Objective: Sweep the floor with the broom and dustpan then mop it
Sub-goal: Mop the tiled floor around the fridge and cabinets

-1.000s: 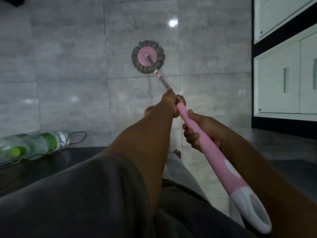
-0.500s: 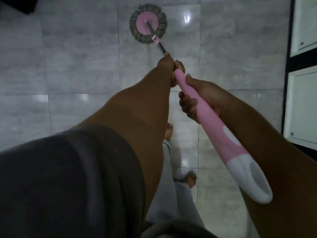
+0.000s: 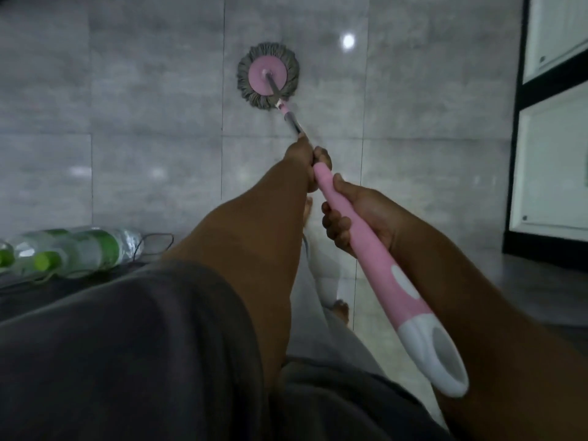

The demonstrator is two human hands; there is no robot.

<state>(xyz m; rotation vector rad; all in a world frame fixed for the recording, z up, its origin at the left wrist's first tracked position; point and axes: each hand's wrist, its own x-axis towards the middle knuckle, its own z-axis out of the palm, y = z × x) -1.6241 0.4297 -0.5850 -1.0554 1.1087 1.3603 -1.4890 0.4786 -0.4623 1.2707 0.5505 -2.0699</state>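
Note:
A round mop head point(image 3: 268, 75), grey strands around a pink disc, lies flat on the grey tiled floor point(image 3: 143, 122) ahead of me. Its pole runs back toward me and widens into a pink handle point(image 3: 375, 268) with a white looped end. My left hand point(image 3: 302, 157) grips the pole at the top of the pink part. My right hand point(image 3: 353, 214) grips the pink handle just behind it, fingers curled around it. No broom or dustpan is in view.
Plastic bottles with green labels and caps point(image 3: 73, 249) lie on a dark surface at the left, beside a thin cable point(image 3: 156, 241). White cabinet doors in a black frame point(image 3: 550, 160) stand along the right. My bare feet point(image 3: 340, 308) are below the handle.
The mop head has come back toward me after being pushed far forward. My view has dropped, bringing the bottles at the left back into sight. Both hands keep their grip.

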